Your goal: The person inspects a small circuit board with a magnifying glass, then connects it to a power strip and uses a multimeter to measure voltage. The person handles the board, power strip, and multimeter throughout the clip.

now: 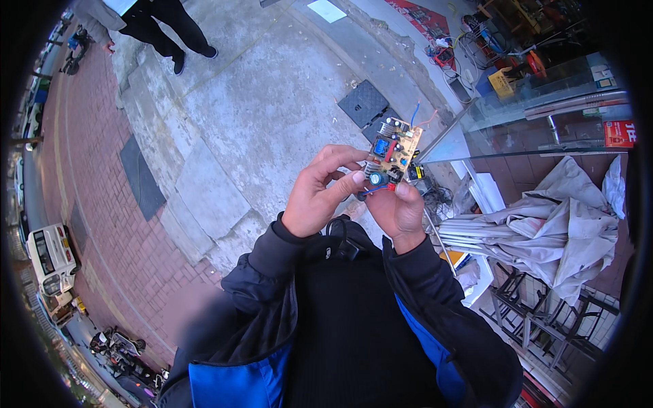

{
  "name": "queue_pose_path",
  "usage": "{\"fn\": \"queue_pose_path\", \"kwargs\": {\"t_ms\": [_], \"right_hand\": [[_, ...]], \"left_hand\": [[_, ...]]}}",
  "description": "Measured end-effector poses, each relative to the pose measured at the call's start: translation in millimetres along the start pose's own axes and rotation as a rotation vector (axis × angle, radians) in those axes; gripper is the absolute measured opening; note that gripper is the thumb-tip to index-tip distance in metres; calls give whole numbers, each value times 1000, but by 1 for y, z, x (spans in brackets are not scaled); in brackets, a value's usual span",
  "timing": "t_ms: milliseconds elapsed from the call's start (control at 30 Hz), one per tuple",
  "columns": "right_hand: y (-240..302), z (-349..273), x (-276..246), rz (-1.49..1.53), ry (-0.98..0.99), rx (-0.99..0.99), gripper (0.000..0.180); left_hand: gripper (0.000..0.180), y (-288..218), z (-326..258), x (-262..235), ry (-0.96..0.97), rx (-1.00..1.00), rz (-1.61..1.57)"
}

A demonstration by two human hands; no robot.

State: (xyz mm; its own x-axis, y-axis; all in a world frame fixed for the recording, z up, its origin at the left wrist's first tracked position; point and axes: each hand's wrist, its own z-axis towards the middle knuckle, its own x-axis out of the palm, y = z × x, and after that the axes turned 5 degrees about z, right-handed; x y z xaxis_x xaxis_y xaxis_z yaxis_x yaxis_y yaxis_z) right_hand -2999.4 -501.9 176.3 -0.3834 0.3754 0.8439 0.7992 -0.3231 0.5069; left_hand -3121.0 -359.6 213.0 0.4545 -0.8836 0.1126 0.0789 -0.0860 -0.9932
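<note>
Both hands hold up a small tan circuit board [396,151] in front of my chest. It carries a blue block, a red part, a round capacitor, a metal heat sink and thin blue and orange wires at its top. My left hand [320,194] pinches the board's lower left edge with thumb and fingers. My right hand [399,211] supports it from below, thumb on the bottom edge by a red wire. Dark jacket sleeves with blue panels cover both forearms.
Grey concrete pavement [272,102] lies below, with a dark metal cover [364,102] and red brick paving [88,156] to the left. A person in dark trousers [170,30] stands at the top left. A glass panel [530,115], folded grey fabric [558,217] and tangled cables [469,47] crowd the right. A white van [51,255] is parked far left.
</note>
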Motion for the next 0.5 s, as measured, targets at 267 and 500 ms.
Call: {"fn": "queue_pose_path", "kwargs": {"t_ms": [267,500], "right_hand": [[2,3,1,-4,25,11,71],[-1,5,-1,15,19,12,75]], "left_hand": [[27,6,0,0,-26,10,50],[32,5,2,-3,-5,12,71]]}}
